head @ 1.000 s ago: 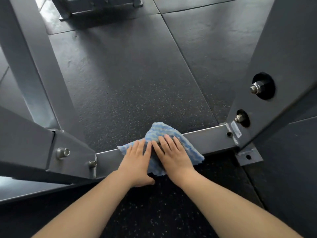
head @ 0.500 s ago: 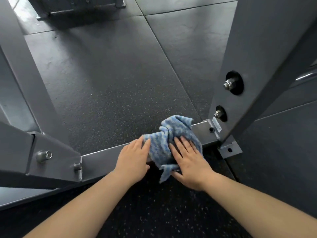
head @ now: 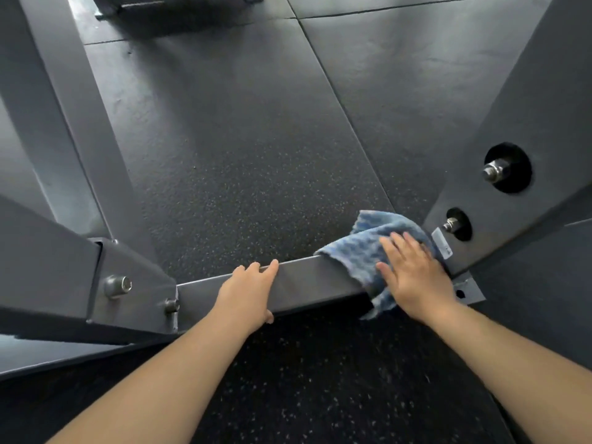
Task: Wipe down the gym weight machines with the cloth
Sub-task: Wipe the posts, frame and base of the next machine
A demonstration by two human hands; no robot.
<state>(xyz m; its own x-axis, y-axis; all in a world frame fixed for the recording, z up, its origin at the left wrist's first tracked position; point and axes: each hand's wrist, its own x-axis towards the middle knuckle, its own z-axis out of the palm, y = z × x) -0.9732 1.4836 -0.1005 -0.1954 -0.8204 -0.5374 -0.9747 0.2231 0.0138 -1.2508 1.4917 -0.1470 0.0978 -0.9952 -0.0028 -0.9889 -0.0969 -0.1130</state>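
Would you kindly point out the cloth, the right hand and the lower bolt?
cloth (head: 358,248), head view, its left fold.
right hand (head: 413,270), head view, its back.
lower bolt (head: 451,224), head view, its tip.

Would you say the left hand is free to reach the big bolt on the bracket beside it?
Probably yes: the left hand only rests on the crossbar, and nothing lies between it and the bolt.

The right hand (head: 413,277) hides the middle of the blue cloth (head: 355,248) and the bar's right end. The white label (head: 442,243) is too blurred to read. Both forearms are cut off by the bottom edge.
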